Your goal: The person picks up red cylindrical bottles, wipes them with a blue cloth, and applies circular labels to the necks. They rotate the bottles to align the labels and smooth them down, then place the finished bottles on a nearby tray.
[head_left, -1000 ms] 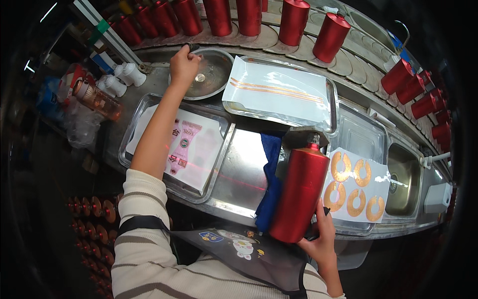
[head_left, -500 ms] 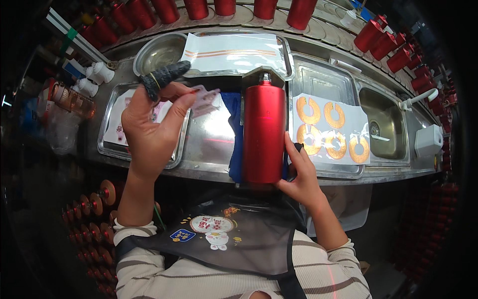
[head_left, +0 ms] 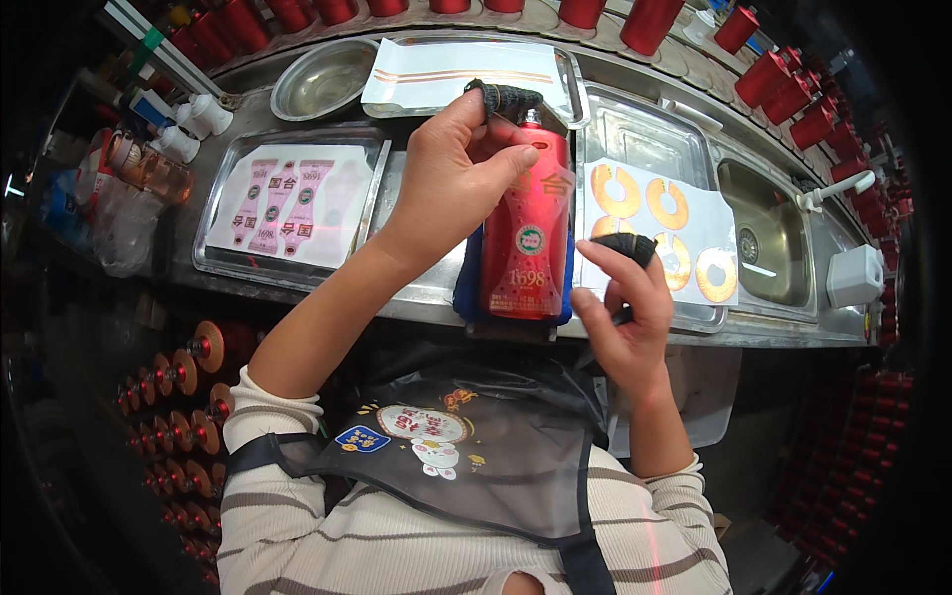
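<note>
A red bottle (head_left: 552, 147) lies with its neck pointing away from me on a blue cloth (head_left: 468, 283). Over its front stretches a thin printed decal (head_left: 529, 278) with gold characters and a round green-and-white emblem. My left hand (head_left: 451, 178) is closed at the decal's top end, near the bottle's shoulder, thumb and fingers pinching there. One of its fingers wears a black finger cover. Beside the bottle's lower right side my right hand (head_left: 630, 322) is open, thumb and forefinger apart; its forefinger also has a black cover.
At left, a metal tray (head_left: 210, 253) holds a sheet of pink decals. A round bowl (head_left: 322, 84) and a tray with striped strips (head_left: 466, 74) stand behind. Gold ring decals (head_left: 666, 203) lie at right beside a sink (head_left: 759, 268). Red bottles (head_left: 650, 22) line a conveyor.
My left hand has moved right and brought the decal from the air onto the bottle. My right hand has come off the bottle's side, and the bottle appears slightly nearer to me.
</note>
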Demonstrator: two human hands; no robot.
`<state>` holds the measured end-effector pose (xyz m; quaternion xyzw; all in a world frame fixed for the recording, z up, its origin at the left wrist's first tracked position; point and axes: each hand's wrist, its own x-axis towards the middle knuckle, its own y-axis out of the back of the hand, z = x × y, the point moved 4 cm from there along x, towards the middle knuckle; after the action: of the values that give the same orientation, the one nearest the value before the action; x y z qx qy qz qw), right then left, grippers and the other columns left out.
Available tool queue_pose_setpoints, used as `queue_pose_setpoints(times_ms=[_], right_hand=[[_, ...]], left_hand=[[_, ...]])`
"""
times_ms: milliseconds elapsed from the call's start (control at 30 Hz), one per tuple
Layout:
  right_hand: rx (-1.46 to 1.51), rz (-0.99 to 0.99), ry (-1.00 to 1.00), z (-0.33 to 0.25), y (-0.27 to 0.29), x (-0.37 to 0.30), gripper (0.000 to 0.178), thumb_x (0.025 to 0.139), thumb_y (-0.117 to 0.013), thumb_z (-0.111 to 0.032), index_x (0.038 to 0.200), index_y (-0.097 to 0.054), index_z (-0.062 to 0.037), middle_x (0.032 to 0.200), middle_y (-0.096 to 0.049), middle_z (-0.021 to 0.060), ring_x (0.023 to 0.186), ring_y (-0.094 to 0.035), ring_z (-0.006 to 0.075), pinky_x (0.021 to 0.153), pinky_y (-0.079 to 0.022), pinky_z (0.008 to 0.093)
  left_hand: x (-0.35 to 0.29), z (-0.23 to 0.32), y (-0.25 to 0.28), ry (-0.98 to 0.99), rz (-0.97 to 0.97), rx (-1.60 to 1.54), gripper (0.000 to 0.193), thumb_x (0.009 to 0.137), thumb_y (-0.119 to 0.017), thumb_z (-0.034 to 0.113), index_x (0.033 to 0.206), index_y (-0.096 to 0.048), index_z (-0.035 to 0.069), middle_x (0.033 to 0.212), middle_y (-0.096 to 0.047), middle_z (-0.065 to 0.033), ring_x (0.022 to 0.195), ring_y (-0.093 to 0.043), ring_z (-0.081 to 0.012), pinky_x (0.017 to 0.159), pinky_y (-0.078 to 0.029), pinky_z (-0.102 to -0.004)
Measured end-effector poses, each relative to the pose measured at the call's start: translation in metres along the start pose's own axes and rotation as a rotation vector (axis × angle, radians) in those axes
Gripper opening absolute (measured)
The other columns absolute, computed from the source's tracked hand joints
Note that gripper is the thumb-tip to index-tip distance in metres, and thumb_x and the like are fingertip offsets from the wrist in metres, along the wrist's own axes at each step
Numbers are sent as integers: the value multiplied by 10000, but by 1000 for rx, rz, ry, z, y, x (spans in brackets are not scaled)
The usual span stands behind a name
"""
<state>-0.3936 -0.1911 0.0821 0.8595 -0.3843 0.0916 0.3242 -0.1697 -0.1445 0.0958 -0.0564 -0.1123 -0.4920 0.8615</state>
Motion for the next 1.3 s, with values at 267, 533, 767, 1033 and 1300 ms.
queue_pose_setpoints(times_ms=[267,533,767,1033,1300], right_hand=[[-277,-174,-51,9,-27,17,683,798,-822,-338,1433,-604,-209,1146,-628,211,966,-578,330,829,-518,385],[-85,-191,-169,7,-21,14,752,782,-817,-287,1472,-556,-147,1332,-551,238,1166,-557,372,986,-483,420],[-4,-271,-190,17,-18,14,800,771,-820,-280,1497,-523,-123,1353,-538,242,1208,-551,388,1024,-463,433],[-64,-340,-150,18,-23,19,785,787,-819,-305,1504,-518,-195,1409,-461,251,1234,-562,413,989,-508,451],[-84,-286,-85,15,-14,33,759,818,-788,-302,1517,-504,-213,1300,-541,247,1120,-594,380,913,-524,402]], left_hand=[[15,-23,1,-23,5,288,202,847,-718,23,1021,-622,-15,955,-710,-101,799,-678,-160,719,-546,-299],[-42,-63,3,146,114,-159,622,974,-655,117,1503,-356,-16,1465,-500,-202,1316,-532,-243,1097,-430,-374],[-76,-37,-13,140,-106,-162,897,961,-686,158,1583,-84,-75,1600,-280,-293,1466,-371,-315,1197,-303,-406],[-78,-36,-7,-146,-257,282,1040,869,-777,232,1621,-88,32,1659,-223,-231,1520,-258,-413,1227,-243,-464],[-79,-33,-2,-187,-286,355,1040,853,-784,260,1630,-113,98,1673,-205,-203,1526,-200,-451,1224,-192,-544]])
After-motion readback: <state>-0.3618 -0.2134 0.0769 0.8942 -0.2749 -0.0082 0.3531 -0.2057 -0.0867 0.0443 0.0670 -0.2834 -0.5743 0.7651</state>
